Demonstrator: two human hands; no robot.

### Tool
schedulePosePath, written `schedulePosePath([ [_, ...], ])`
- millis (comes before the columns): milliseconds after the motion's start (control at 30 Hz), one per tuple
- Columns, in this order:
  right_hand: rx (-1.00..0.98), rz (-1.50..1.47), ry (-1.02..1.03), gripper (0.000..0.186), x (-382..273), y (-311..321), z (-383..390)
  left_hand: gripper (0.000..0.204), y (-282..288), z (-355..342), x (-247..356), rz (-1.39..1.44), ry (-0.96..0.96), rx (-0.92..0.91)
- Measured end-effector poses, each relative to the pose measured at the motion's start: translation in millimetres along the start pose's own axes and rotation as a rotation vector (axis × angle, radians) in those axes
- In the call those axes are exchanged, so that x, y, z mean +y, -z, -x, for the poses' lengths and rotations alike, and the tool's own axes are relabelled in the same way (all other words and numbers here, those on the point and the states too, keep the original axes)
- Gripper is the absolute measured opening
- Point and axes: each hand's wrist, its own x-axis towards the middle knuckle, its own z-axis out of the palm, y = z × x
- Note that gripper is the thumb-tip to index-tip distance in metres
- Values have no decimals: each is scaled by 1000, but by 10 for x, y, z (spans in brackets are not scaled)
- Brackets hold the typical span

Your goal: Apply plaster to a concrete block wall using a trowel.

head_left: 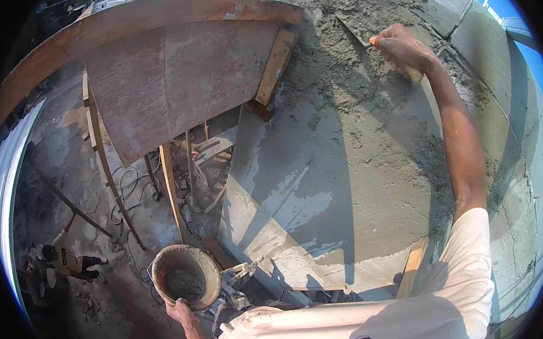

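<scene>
Most of the trowel's point(353, 32) handle is hidden inside the right hand's grip point(404, 49), with just an orange tip and a pale butt end showing, and the blade is too narrow from this angle for its face to be read. The left hand's grip point(181, 312) loses some fingers behind the bucket point(215, 278), whose shadowed bottom is too dim to make out. The left forearm point(196, 337) and pale shirt point(362, 321) are cut by the lower edge. The far-off co-worker point(70, 260) is too small for details. The panel point(190, 73) hides part of the rubble point(207, 157), and black vignetting swallows the white sheet's point(7, 180) outer side.
</scene>
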Motion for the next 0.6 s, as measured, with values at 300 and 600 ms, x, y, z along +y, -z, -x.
schedulePosePath([
  [300, 301, 464, 254, 37, -230, -125, 605, 55, -23, -1, -2, -38, -24, 32],
  [600, -233, -1142, 479, 34, -205, -858, 575, 54, 126, 28, 11, 43, -85, -3],
])
